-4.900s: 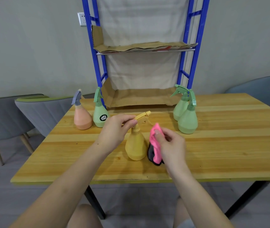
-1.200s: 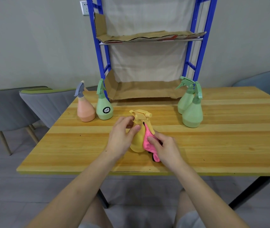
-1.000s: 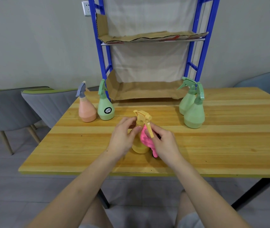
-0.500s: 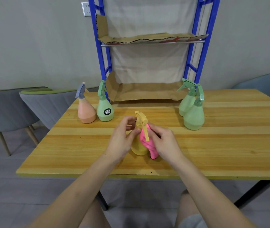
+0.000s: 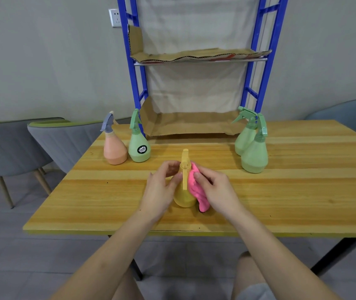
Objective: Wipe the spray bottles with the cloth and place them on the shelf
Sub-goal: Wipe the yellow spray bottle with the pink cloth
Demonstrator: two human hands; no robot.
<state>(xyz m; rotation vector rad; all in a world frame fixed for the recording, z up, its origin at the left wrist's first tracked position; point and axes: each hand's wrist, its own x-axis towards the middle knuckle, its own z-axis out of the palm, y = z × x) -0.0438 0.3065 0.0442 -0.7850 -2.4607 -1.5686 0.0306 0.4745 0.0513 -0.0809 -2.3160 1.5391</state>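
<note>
I am turning the yellow spray bottle [image 5: 182,197]: its nozzle, which was pointing right a few seconds ago, is now pointing away from me, so the trigger is hanging down on my side. My right hand [image 5: 214,189] has also come up from beside the base to the shoulder of the bottle.

My left hand [image 5: 162,189] is gripping the bottle, its fingers [image 5: 176,180] curling round the neck. The fingers of my right hand are curling over the pink cloth [image 5: 196,191] and pressing it against the bottle's right side. The bottle is standing upright near the front edge of the wooden surface [image 5: 302,191], in the middle.

Further back on the left, a peach bottle [image 5: 115,151] and a labelled green bottle [image 5: 139,148] are standing just beside each other. On the right, two plain green bottles [image 5: 255,156] are standing close together, one partly behind the other.

The blue shelf [image 5: 138,83] is rising from the back of the surface. Cardboard [image 5: 194,54] is lining both its levels, and pale fabric is hanging behind it. Grey chairs [image 5: 64,139] are sitting to the left, and another chair [image 5: 350,109] is showing at the right. A wall socket [image 5: 114,17] is sitting on the grey wall, and grey floor is showing below.
</note>
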